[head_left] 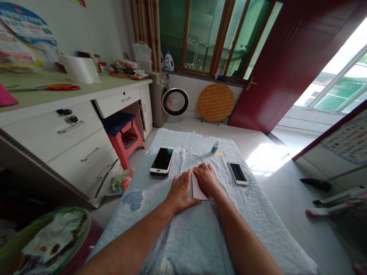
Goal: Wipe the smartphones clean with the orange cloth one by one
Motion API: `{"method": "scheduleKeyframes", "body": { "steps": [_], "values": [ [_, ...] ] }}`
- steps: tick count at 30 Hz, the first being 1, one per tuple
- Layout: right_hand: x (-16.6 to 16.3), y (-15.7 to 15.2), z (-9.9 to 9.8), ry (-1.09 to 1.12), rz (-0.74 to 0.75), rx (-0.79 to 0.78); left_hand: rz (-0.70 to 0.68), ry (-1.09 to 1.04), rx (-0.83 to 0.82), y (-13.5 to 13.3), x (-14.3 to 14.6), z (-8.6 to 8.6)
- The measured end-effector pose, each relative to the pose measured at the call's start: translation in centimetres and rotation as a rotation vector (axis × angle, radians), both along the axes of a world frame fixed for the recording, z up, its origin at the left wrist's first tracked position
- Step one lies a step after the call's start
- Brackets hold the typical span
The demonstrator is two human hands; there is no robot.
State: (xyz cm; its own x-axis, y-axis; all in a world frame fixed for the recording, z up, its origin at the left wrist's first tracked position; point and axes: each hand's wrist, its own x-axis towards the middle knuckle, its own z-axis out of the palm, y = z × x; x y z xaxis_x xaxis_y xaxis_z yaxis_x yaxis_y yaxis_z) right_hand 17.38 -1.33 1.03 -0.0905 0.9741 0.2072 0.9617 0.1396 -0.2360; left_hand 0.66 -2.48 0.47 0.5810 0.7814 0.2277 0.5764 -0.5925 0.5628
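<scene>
Bright doorway daylight, floor glare, warped edges

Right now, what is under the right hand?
A flat white piece lies under the right hand on the blue cloth; its far part is covered, so I cannot tell what it is.

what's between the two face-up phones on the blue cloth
The left hand and right hand rest there, both touching a flat white slab on the cloth, as the head view shows.
</scene>
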Motion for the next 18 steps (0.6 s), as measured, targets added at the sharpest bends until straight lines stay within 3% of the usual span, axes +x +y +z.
{"method": "scheduleKeyframes", "body": {
  "steps": [10, 13, 18],
  "values": [
    [1.8, -1.8, 0.7, 0.147, 0.294, -0.136, -0.010, 0.016, -0.001, 0.3, -0.1, -1.1],
    [2.2, -1.8, 0.5, 0.158, 0.239, -0.104, -0.041, 0.050, 0.013, 0.3, -0.2, -1.0],
    [2.5, -0.7, -0.2, 0.107, 0.020, -0.012, -0.080, 0.149, 0.045, 0.4, -0.2, -0.5]
  ]
}}
